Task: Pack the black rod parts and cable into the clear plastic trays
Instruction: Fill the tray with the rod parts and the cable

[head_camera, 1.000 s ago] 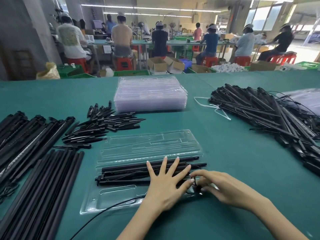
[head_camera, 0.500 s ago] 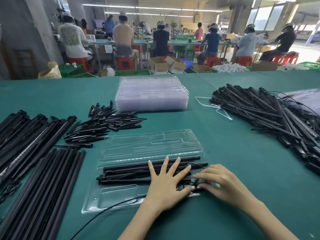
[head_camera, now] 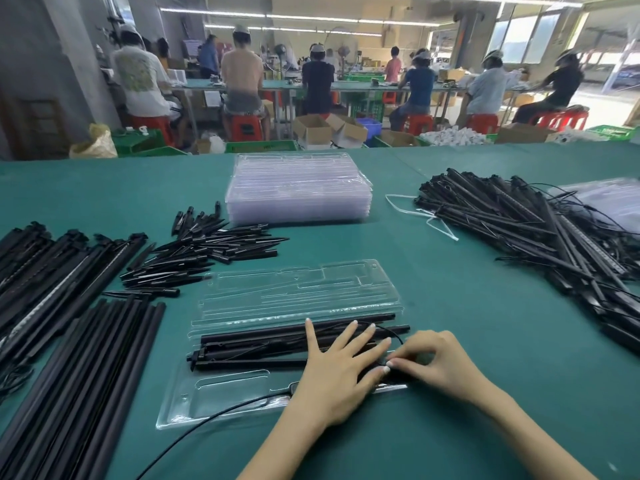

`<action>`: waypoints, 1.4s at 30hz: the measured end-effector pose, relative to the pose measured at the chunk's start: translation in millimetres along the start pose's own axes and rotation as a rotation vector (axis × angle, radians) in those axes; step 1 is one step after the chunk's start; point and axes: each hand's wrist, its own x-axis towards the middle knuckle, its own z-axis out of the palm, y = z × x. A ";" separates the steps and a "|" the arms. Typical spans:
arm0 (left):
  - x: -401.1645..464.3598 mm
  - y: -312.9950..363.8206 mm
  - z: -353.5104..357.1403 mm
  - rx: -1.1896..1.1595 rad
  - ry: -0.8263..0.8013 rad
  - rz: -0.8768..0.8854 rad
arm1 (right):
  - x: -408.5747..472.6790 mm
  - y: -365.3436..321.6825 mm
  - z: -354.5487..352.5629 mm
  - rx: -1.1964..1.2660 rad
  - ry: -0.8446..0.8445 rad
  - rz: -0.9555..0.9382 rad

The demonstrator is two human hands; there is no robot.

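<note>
Clear plastic makes up the open tray [head_camera: 221,393] lying on the green table [head_camera: 467,341], its hinged lid [head_camera: 298,289] folded back on the far side; several black rods [head_camera: 256,344] already lie side by side in the long slots of the near half, probably so each sits in its own moulded channel. Over their right-hand ends the left hand [head_camera: 337,372] lies flat with fingers spread, seemingly pressing the rods down so they stay seated while the other hand works; the right hand [head_camera: 440,365] has its fingertips curled together at the tray's right end, pinching what looks like a loop of the thin black cable [head_camera: 214,420], though the exact grip is partly hidden. That cable runs from under the left hand, across the tray's near edge and off toward the viewer, so most of it is not yet tucked in. Spare stock sits within reach: a pile of long rods [head_camera: 69,368] at the left, short pointed pieces [head_camera: 201,251] beyond them, a tangled heap of rods with cables [head_camera: 540,230] at the right, and a stack of empty trays [head_camera: 298,188] further back.
</note>
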 end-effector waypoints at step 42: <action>-1.5 6.8 4.2 -0.238 0.222 -0.124 | -19.3 -3.5 -12.3 0.250 0.199 -0.017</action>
